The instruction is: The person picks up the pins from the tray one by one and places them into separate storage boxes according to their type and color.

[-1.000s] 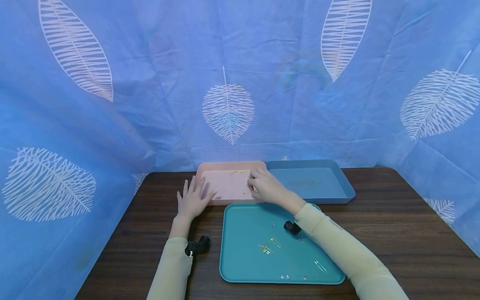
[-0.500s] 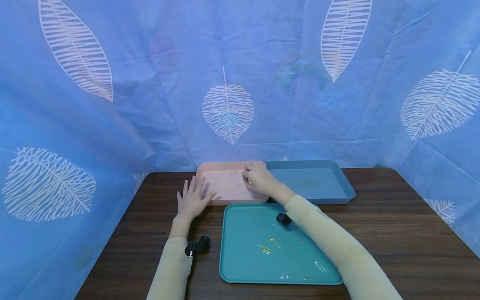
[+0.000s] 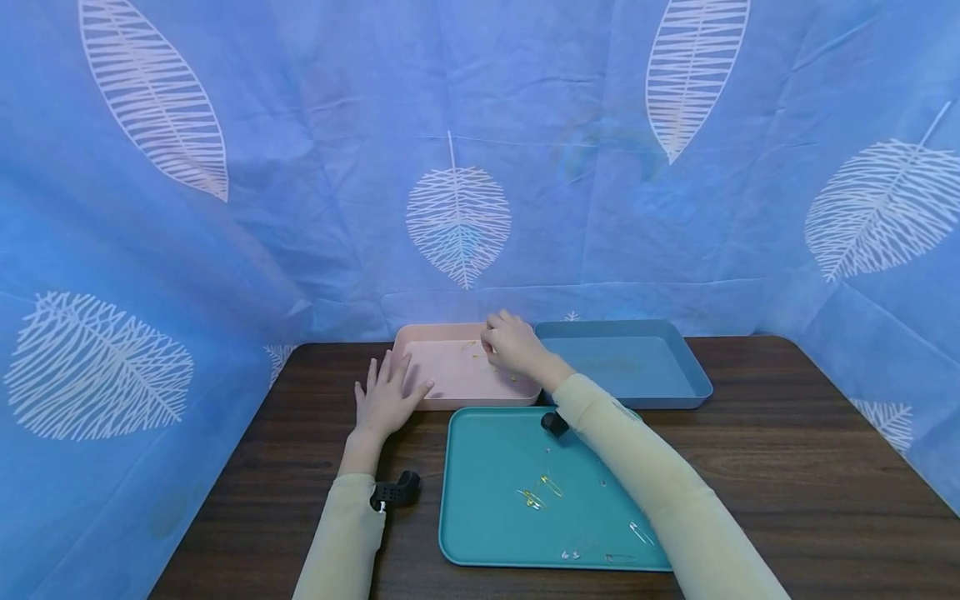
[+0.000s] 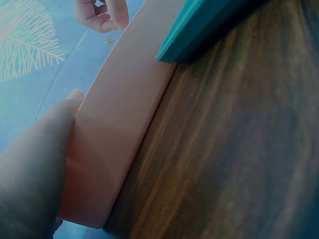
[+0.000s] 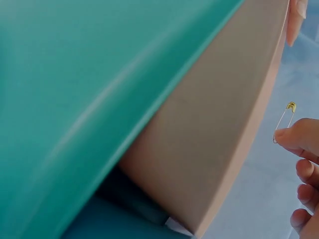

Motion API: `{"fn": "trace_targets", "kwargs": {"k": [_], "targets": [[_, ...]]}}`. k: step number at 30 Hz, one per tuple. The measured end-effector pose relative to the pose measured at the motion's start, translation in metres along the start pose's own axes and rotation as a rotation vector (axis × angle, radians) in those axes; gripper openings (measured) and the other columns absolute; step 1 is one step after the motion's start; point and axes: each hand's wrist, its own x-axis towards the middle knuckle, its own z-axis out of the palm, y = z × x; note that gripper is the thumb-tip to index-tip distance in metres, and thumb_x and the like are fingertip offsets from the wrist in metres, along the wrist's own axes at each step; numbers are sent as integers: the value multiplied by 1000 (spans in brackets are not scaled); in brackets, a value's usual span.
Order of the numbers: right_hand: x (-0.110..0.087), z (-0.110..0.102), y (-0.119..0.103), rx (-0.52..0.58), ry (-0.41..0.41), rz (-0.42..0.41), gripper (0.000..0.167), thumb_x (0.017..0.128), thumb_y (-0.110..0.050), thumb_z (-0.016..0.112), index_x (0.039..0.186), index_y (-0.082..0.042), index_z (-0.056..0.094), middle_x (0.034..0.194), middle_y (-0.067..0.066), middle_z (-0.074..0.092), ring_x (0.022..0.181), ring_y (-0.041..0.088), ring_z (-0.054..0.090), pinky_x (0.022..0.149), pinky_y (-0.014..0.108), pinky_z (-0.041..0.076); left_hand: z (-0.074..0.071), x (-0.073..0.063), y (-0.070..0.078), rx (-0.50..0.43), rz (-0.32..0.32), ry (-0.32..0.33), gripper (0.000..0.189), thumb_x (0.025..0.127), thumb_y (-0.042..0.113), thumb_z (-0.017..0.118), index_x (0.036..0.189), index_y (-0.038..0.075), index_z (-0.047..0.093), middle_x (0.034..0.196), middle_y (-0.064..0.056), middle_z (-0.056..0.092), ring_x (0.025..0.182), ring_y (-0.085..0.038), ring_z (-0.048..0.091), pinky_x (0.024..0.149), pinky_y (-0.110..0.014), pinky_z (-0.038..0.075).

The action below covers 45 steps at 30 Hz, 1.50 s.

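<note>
My right hand (image 3: 516, 343) is over the right part of the pink tray (image 3: 438, 367). Its thumb and a finger pinch a safety pin with a gold head (image 5: 291, 106), seen above them in the right wrist view. A few small gold pins, one of them this safety pin (image 3: 468, 345), lie on the tray floor; my hand covers part of that area. My left hand (image 3: 384, 402) rests at the tray's left end with its fingers spread, holding nothing. In the left wrist view its thumb (image 4: 75, 95) lies along the tray's rim.
A teal tray (image 3: 487, 442) stands nearer, with gold safety pins (image 3: 532, 500), a silver safety pin (image 3: 641, 533) and small clear bits (image 3: 570, 554) on it. A blue tray (image 3: 622, 367) adjoins the pink one. All stand on a dark wooden table (image 3: 787, 433) before a blue curtain (image 3: 337, 167).
My right hand has moved left and farther back over the pink tray, and the forearm has shifted left above the teal tray. My left hand has stayed in place.
</note>
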Motion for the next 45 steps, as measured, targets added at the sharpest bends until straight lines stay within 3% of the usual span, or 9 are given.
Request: {"fn": "trace_targets", "kwargs": {"k": [24,33,45], "targets": [[29,9,3,-57,-50,37,26,93,-8,59,68,-14,55,84,3,48,80,21,35,72,31,28,1,2,-2,-3,-1,6,85,89,73,44,157,27,22,165,-12,10,151,-42,5,111,-76,7],[26,13,10,-50,-28,58,29,92,-7,60,66,-15,51,81,2,45,78,20,32,70,31,27,0,0,0,-15,-3,12,83,90,70,46,156,27,23,166,-10,9,151,-42,5,111,-75,6],[8,6,12,12,35,47,25,90,-8,63,69,-15,51,79,2,42,75,20,30,70,31,24,-1,0,1,-3,-8,-1,82,90,70,46,156,27,22,166,-10,7,152,-41,5,112,-75,7]]}}
